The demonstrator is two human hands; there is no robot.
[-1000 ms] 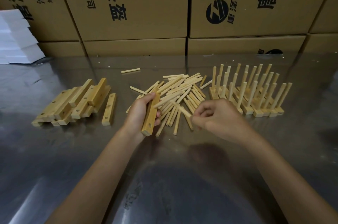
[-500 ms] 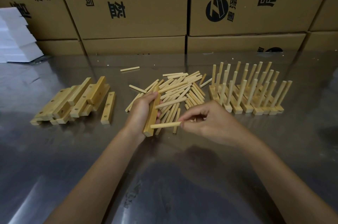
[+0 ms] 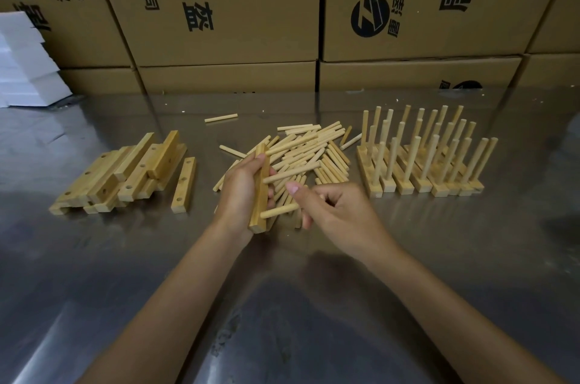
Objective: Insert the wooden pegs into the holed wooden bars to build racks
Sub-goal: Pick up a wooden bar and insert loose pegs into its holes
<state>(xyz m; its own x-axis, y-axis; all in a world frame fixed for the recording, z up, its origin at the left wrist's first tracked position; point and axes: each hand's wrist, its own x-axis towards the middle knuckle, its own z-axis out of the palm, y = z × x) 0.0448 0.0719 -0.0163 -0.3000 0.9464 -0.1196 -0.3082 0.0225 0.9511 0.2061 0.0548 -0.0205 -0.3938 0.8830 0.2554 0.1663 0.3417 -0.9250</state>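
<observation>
My left hand (image 3: 240, 192) grips a holed wooden bar (image 3: 260, 195), held on edge over the near side of the loose peg pile (image 3: 309, 153). One peg (image 3: 287, 176) sticks out to the right from the bar's upper part. My right hand (image 3: 340, 212) pinches a second peg (image 3: 277, 211), whose left tip meets the bar near its lower end. How deep that tip sits in the hole is hidden.
A stack of bare holed bars (image 3: 125, 173) lies at the left, with a single bar (image 3: 183, 184) beside it. Several finished racks (image 3: 423, 164) with upright pegs stand at the right. A lone peg (image 3: 221, 118) lies farther back. Cardboard boxes (image 3: 226, 7) wall the steel table's (image 3: 314, 305) far edge.
My right hand took a peg from the pile and carried it left to the bar's lower end. My left hand kept hold of the bar and tipped it slightly.
</observation>
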